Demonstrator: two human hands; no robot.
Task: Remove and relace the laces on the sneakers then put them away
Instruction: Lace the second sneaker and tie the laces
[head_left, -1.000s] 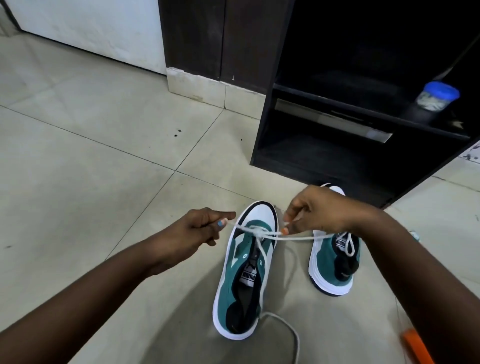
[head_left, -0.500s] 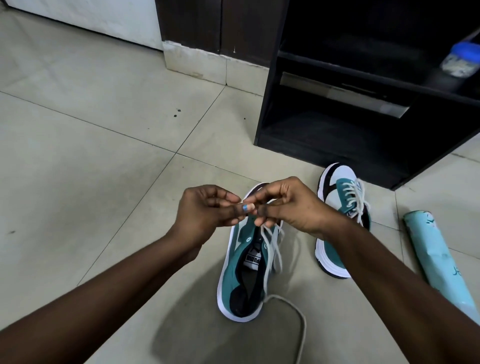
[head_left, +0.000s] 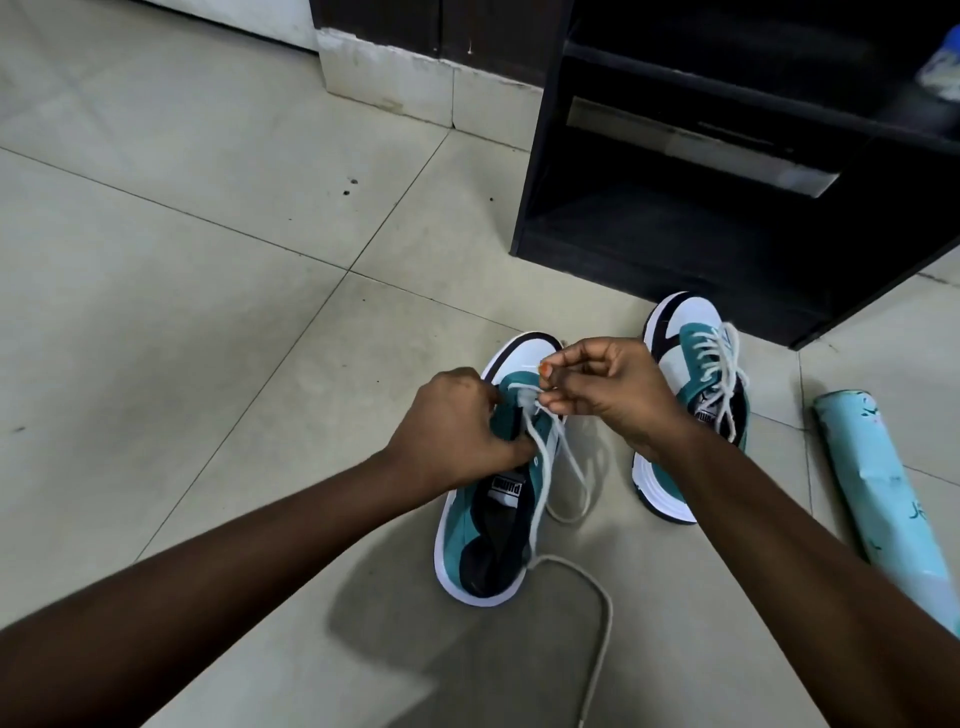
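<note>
**Lace at the toe-end eyelets, both hands on the near sneaker**

Near sneaker (head_left: 488, 525): teal, white and black, flat on the tiled floor (head_left: 182, 312), toe pointing away from the person. Tongue exposed, most eyelets unlaced.

Left hand (head_left: 457, 431): over the sneaker's forward half, fingers curled down onto the upper at the left eyelet row. Whether it also pinches the lace cannot be told; its fingertips are hidden.

Right hand (head_left: 608, 389): just right of and slightly above the toe end, thumb and fingers closed in a pinch on the white lace (head_left: 566, 467). The two hands are nearly touching over the toe eyelets.

Lace: one short span crosses the toe-end eyelets. Two strands drop from the hands along the shoe's right side; one loops on the floor beside the sole, the other trails past the heel toward the bottom edge.

Second sneaker (head_left: 691, 405): fully laced, on the floor just right of the right hand, toe toward the dark open shelf unit (head_left: 675, 234).

Pale blue rolled item (head_left: 883, 483): on the floor at far right, apart from both shoes.
</note>
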